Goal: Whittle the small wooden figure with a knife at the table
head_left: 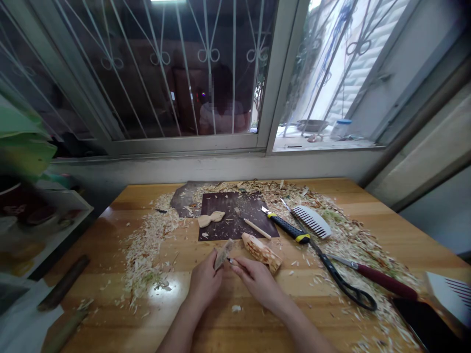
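Note:
My left hand (204,274) is closed around a flat, pale, narrow piece (223,253) that looks like wood, held tilted above the table. My right hand (257,280) pinches a thin tool (230,260) with a dark tip, possibly a pencil; most of it is hidden by the fingers. The tip is close to the flat piece; whether they touch I cannot tell. Just beyond my right hand lies a partly carved wood block (257,249). On the dark mat (228,233) are a small shaped wooden piece (211,218) and a chisel-like tool with a pale handle (257,228).
A black-and-yellow utility knife (289,228), white comb (312,221), black-handled scissors (344,284) and red-handled tool (386,281) lie right. A dark phone (423,321) sits at the right edge. Wood shavings (147,255) ring the mat. Dark sticks (64,282) lie left.

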### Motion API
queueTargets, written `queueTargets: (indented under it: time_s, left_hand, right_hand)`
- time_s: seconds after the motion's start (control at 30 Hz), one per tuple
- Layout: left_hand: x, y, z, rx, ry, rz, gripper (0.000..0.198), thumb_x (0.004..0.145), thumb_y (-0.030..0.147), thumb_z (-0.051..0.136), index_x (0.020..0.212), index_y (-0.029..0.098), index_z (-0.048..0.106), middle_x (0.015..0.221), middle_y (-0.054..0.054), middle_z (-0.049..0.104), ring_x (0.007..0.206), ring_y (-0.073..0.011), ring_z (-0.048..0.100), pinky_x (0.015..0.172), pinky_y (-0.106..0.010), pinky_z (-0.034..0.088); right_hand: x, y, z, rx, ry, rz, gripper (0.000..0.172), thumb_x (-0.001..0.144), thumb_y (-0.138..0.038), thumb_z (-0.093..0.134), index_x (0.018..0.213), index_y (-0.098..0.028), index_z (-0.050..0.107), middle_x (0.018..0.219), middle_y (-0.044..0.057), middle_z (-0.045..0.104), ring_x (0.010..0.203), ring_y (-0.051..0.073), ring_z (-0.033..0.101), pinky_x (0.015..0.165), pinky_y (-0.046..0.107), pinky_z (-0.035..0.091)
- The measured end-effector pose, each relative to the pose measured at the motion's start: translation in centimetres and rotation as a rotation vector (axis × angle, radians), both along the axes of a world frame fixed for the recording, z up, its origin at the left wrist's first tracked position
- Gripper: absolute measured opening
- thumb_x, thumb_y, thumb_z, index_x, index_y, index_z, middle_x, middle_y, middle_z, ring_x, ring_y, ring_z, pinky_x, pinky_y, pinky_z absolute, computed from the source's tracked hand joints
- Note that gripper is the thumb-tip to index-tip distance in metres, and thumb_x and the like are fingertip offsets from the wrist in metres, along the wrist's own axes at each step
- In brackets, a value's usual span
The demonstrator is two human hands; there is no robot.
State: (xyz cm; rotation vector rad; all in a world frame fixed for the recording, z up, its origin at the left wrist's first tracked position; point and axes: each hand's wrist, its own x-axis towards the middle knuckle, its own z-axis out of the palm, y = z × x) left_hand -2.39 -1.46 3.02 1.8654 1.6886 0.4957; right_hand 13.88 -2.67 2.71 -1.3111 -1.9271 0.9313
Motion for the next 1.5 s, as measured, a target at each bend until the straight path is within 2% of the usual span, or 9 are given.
queueTargets:
  time_s: [0.2,0.3,0.5,0.7,0.9,1.03,1.13,1.23,1.5]
  left_hand:
    - [-0.2,0.1,-0.2,-0.053,-0.085,-0.003,0.011,0.079,0.02,0.042,0.08,0.021,0.054,0.078,-0.002,0.063,0.074,-0.0167,0.057,0.063,-0.023,0.035]
    - [-0.5,0.1,-0.4,-0.137,-0.297,-0.041,0.01,0.077,0.021,0.043,0.075,0.02,0.053,0.072,-0.001,0.058,0.069,-0.0143,0.053,0.062,-0.023,0.035]
    - [-0.7,-0.4,0.0,-0.969,-1.043,-0.168,0.024,0.068,0.03,0.05,0.056,0.02,0.033,0.045,0.011,0.02,0.038,-0.0043,0.014,0.04,-0.018,0.015]
    - [-0.6,-0.2,-0.1,-1.153,-1.249,-0.252,0.02,0.07,0.025,0.051,0.058,0.017,0.036,0.044,0.011,0.021,0.038,-0.0032,0.012,0.038,-0.016,0.015]
    - [-0.5,-0.3,-0.6,-1.081,-1.205,-0.217,0.021,0.069,0.026,0.051,0.058,0.018,0.035,0.044,0.011,0.021,0.038,-0.0035,0.013,0.039,-0.017,0.015]
    - [-0.1,-0.4,-1.3,-0.674,-0.988,-0.131,0.015,0.068,0.024,0.054,0.065,0.018,0.04,0.048,0.009,0.028,0.041,-0.0042,0.02,0.04,-0.018,0.014]
    - [0.0,-0.3,-1.7,-0.479,-0.881,-0.103,0.009,0.071,0.024,0.051,0.069,0.017,0.044,0.052,0.008,0.032,0.044,-0.005,0.024,0.043,-0.019,0.018]
    - [-0.2,0.0,-1.8,-0.403,-0.856,-0.102,0.009,0.072,0.024,0.049,0.071,0.017,0.045,0.055,0.007,0.032,0.048,-0.006,0.026,0.045,-0.019,0.02]
    - [-0.1,0.1,-2.3,-0.409,-0.869,-0.082,0.012,0.073,0.029,0.05,0.074,0.017,0.046,0.051,0.008,0.033,0.042,-0.005,0.027,0.043,-0.019,0.022]
  right_hand:
    - [0.1,0.0,0.1,-0.008,-0.039,-0.005,0.023,0.086,-0.033,0.044,0.077,-0.019,0.061,0.067,0.0,0.061,0.062,0.014,0.051,0.055,0.021,0.034]
    - [0.6,0.2,0.2,-0.019,-0.045,0.033,0.026,0.086,-0.032,0.044,0.071,-0.018,0.059,0.063,-0.002,0.057,0.058,0.013,0.047,0.053,0.021,0.032]
    - [1.4,0.4,0.5,-0.03,0.046,0.124,0.028,0.085,-0.034,0.045,0.068,-0.017,0.059,0.062,-0.003,0.053,0.061,0.012,0.044,0.056,0.021,0.033]
    - [1.1,0.6,0.1,-0.048,0.137,0.084,0.025,0.085,-0.032,0.046,0.068,-0.016,0.055,0.062,-0.004,0.046,0.062,0.011,0.041,0.056,0.02,0.032]
    - [0.8,0.4,0.0,-0.028,0.113,0.109,0.027,0.085,-0.031,0.046,0.066,-0.016,0.055,0.061,-0.005,0.047,0.06,0.01,0.041,0.055,0.02,0.032]
    - [0.8,0.1,1.0,-0.03,0.078,0.155,0.033,0.09,-0.036,0.037,0.077,-0.017,0.061,0.065,-0.002,0.054,0.062,0.012,0.047,0.057,0.021,0.036]
    - [0.9,-0.1,1.4,-0.028,0.051,0.125,0.034,0.091,-0.037,0.035,0.104,-0.02,0.061,0.07,0.001,0.06,0.065,0.014,0.052,0.062,0.024,0.042]
    - [1.0,-0.5,1.7,-0.002,0.007,0.092,0.037,0.091,-0.034,0.034,0.12,-0.021,0.054,0.071,0.002,0.062,0.067,0.015,0.056,0.067,0.027,0.044]
    - [0.9,-1.4,2.7,0.025,-0.034,0.073,0.032,0.09,-0.029,0.036,0.115,-0.024,0.056,0.099,0.005,0.065,0.087,0.018,0.059,0.078,0.031,0.043]
